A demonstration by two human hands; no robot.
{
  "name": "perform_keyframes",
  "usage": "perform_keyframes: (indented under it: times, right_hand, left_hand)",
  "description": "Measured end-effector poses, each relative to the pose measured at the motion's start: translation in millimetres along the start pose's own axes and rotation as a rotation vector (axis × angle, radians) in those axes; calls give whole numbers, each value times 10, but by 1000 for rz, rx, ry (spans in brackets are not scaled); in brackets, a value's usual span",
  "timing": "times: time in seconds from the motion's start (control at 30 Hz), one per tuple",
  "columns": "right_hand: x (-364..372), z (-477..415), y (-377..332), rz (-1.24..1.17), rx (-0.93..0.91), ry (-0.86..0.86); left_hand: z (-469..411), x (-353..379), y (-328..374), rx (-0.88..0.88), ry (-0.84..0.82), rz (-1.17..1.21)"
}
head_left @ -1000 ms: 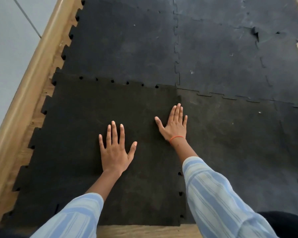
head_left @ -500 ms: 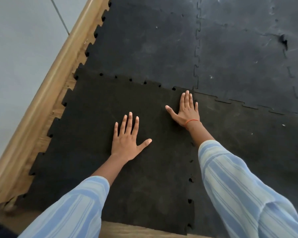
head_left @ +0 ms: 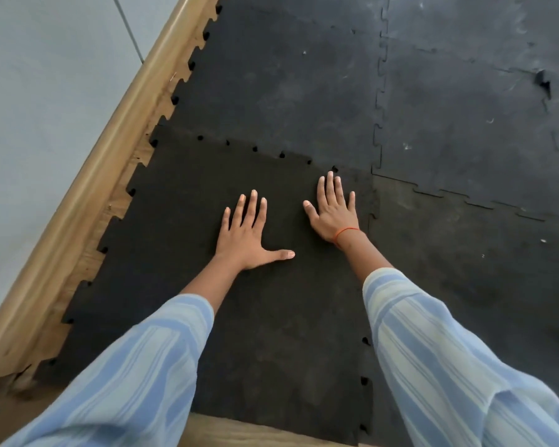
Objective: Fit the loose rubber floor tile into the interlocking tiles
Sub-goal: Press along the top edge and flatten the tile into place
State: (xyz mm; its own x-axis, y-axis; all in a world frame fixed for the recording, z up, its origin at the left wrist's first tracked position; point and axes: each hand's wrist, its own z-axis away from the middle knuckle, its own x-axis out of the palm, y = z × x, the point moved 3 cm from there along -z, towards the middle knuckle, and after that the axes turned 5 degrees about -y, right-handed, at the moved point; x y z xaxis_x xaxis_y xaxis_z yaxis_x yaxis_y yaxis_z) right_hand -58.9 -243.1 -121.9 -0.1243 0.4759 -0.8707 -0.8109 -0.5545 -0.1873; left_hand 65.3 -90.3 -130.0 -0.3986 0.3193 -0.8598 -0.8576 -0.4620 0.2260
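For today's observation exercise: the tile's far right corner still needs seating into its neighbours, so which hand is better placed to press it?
The right hand. It lies flat on the loose tile with fingertips near the open notches there; the left hand rests mid-tile.

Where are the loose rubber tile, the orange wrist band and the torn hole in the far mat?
loose rubber tile (head_left: 181, 253): head view, bare surface left of the hands.
orange wrist band (head_left: 345, 231): head view, strand across the right wrist.
torn hole (head_left: 543, 79): head view, dark gap in the far right mat.
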Motion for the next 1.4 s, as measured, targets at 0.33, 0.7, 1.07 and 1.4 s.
perform_keyframes:
  times: [0.33, 0.7, 1.07, 1.4]
  right_hand:
    - [-58, -298, -361, 5, -123, 66]
    - [-167, -401, -484, 10, -19, -137]
    - [-181, -426, -418, -88, -58, -192]
    - [-50, -132, 486, -3, 135, 23]
  left_hand:
    - [-423, -212, -222, 84, -4, -3]
    - [-733, -657, -380, 22, -135, -27]
    - [-893, -948, -474, 13, -248, -44]
    - [-837, -929, -1222, -259, -72, 41]
